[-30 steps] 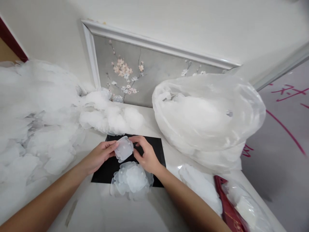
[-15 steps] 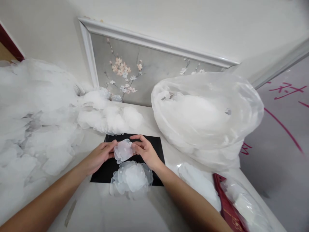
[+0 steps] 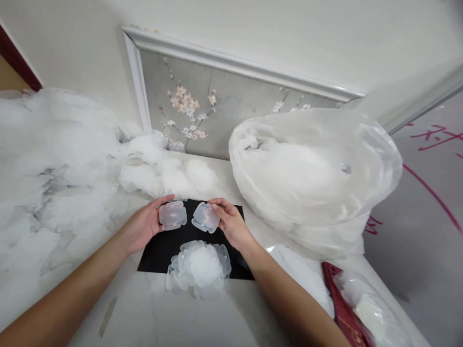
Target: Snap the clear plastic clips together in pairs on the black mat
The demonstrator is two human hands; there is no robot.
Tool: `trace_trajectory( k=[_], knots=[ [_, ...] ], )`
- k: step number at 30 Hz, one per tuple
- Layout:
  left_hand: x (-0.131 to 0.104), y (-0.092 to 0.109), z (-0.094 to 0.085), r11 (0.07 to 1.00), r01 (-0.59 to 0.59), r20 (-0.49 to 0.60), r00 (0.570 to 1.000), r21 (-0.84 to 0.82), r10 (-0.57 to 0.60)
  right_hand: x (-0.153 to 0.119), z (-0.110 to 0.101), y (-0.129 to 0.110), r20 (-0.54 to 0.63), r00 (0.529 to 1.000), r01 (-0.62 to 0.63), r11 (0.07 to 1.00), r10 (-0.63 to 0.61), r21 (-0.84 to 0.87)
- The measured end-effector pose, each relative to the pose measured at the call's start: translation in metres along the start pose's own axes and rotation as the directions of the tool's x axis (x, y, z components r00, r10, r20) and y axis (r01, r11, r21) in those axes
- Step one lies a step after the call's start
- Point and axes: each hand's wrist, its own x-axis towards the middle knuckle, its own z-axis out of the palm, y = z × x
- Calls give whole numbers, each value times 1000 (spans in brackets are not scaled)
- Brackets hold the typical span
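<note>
My left hand grips a thin, frosted translucent plastic piece, roughly square with rounded, notched edges. Between the thumb and fingers of my right hand is a second frosted plastic piece of similar shape, tilted, with small round marks near its lower edge. The two pieces are apart, held over a black mat. Nearer to me, a loose pile of the same frosted pieces overlaps the mat's front edge. Whether either hand holds more than one layer cannot be made out.
Heaps of white translucent pieces cover the left side, with a row of more behind the mat. A large clear bag full of them stands right. A red object and a small plastic bag lie at front right.
My hands have drawn apart. Earlier one frosted piece showed between them; now each hand has its own piece, side by side. The view has shifted slightly.
</note>
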Motion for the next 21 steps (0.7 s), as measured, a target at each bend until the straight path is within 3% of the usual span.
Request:
trace_trajectory(
  k=[6,14,21],
  knots=[
    [2,-5,-5,1000,-13,118,993,-27,16,-1,-2,-6,30,996,-83,997,83,5],
    [5,-14,-14,997,-76,281,957,30,65,-2,0,0,87,982,-187,943,169,275],
    [3,-17,-9,991,-81,278,959,104,49,-1,4,8,168,956,-280,914,239,294]
  ],
)
